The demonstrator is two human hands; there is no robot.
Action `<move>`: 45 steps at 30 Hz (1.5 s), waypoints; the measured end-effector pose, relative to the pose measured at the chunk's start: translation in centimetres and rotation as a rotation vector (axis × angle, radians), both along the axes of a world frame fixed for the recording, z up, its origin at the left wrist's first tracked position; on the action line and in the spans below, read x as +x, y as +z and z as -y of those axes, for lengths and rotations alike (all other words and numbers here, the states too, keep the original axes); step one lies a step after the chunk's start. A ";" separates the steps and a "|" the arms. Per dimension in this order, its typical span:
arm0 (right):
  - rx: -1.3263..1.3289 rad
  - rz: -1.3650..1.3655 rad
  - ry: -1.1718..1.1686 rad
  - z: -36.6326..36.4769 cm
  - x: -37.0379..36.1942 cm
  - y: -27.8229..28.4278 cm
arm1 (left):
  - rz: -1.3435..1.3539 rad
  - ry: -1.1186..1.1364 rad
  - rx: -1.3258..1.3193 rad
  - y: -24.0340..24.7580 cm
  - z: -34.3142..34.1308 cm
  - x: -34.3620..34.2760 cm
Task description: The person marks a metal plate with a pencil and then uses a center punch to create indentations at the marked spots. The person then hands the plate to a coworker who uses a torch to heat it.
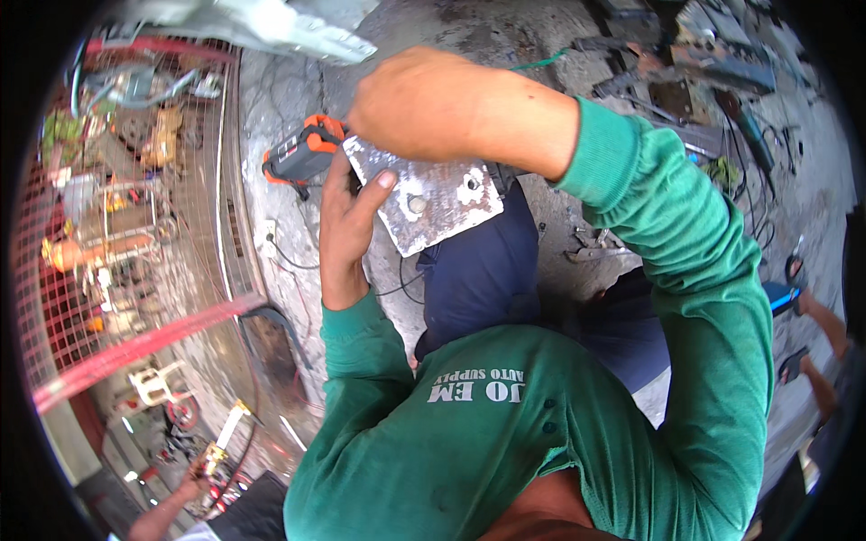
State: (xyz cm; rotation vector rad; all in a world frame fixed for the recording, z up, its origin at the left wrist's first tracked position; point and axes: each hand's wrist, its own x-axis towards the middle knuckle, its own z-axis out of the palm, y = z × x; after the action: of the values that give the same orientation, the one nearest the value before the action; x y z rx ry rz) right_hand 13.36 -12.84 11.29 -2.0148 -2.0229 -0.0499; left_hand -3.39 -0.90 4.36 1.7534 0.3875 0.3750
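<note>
A flat, worn metal plate [442, 212] with two round holes and patchy white and brown marks lies tilted over my knee. Its left edge is gripped by my left hand [347, 216], thumb on the upper face and fingers underneath. My right hand [410, 104] is closed in a fist over the plate's far edge. Whatever it holds is hidden by the back of the hand. Just beyond my left fingers, an orange and dark grey boxy machine [302, 155] rests on the concrete floor.
A red-framed wire mesh [135, 352] runs along the left. Scrap metal [722, 68] and a long green-grey tool [747, 131] lie at the far right. A pale metal piece [289, 32] juts in at the top. Another person's hand [194, 478] shows lower left; sandalled feet [794, 270] show right.
</note>
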 end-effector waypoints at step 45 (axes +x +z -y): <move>-0.185 0.006 -0.092 2.4 -0.7 2.5 | -0.101 -0.068 0.233 2.1 1.3 1.6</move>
State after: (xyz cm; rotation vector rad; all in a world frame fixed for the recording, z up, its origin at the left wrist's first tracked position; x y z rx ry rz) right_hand 12.67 -15.26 13.81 -2.2207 -2.0021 0.1166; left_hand -1.77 -2.25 6.50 2.0130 0.3664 0.2925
